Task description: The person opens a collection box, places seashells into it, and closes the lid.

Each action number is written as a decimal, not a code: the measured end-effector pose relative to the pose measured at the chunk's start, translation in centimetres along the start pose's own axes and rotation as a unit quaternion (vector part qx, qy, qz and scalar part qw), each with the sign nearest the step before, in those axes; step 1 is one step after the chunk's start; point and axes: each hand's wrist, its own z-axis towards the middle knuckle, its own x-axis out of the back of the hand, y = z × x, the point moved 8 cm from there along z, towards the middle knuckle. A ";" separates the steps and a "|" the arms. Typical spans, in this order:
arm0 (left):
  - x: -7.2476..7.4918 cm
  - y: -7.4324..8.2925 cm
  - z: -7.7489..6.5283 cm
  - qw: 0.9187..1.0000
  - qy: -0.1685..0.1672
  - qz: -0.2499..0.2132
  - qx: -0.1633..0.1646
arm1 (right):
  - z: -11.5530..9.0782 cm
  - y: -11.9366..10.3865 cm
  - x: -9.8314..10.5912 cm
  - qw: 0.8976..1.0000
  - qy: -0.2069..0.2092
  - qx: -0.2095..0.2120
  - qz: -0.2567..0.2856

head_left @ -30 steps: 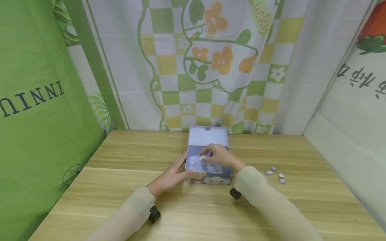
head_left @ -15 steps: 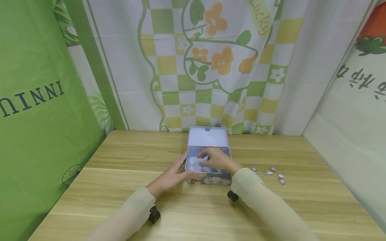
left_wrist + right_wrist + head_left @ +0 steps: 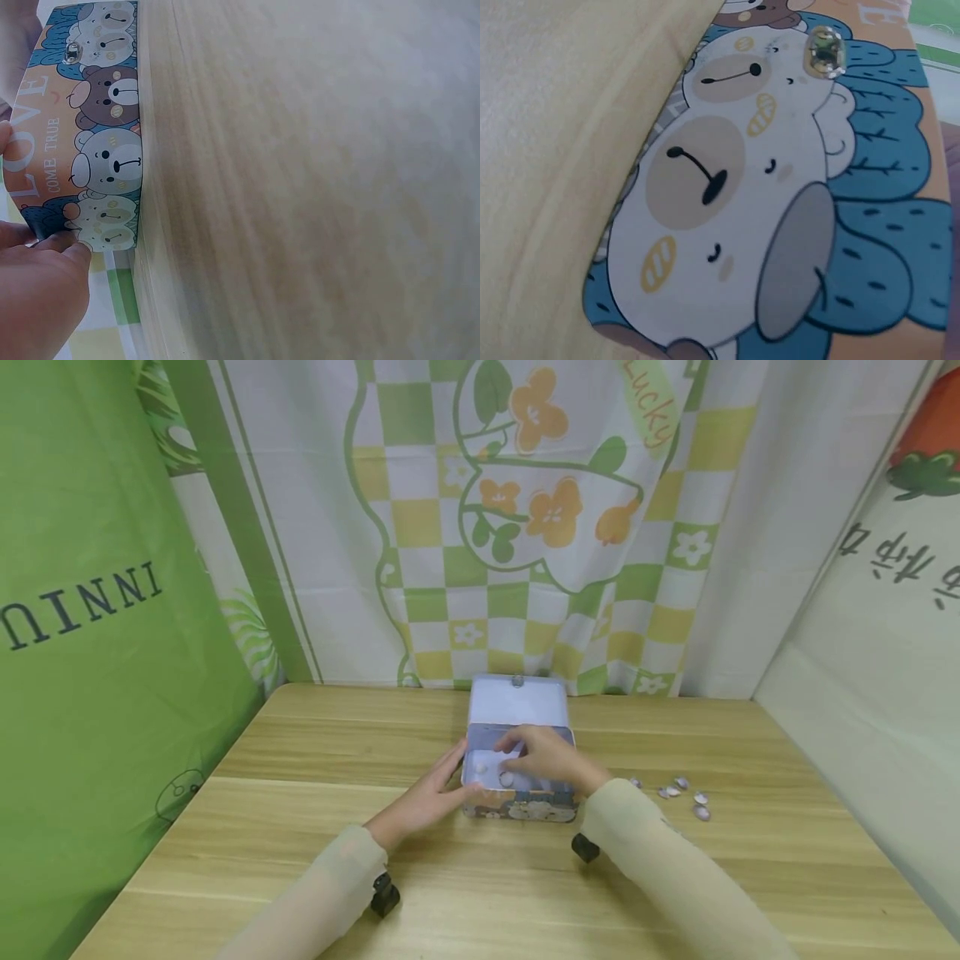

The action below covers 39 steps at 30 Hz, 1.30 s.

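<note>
The shell (image 3: 506,779) I pinched now lies in the box (image 3: 520,807), so that's placed; my right hand (image 3: 550,758) gapes inside, my left hand (image 3: 427,791), straight-fingered, touches its left side; loose shells (image 3: 672,791) lie right of it.

Small curtained-off nook — home or studio, can't tell which. Wood-grain table (image 3: 300,868), closed in on 3 sides: green cloth (image 3: 105,752) w/ dark lettering (image 3: 69,618) on L, checked floral curtain (image 3: 420,522) at back — incl. the word "Lucky" (image 3: 649,402) — & pale cloth (image 3: 862,693) w/ red-fruit print (image 3: 933,431) + dark chars. (image 3: 912,562) on R.
</note>
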 end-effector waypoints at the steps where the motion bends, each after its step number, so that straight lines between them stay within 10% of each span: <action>1: 0.0 0.0 0.0 1.000 0.000 -0.001 -0.002 | -0.1 0.0 0.1 1.000 0.001 0.002 0.001; 19: 0.0 0.2 0.1 1.000 0.000 0.015 -0.008 | -3.5 0.3 4.7 0.998 0.042 0.035 -0.002; 39: -0.1 0.1 0.1 1.000 0.005 0.023 -0.016 | -9.1 5.2 8.5 0.998 0.066 -0.020 -0.002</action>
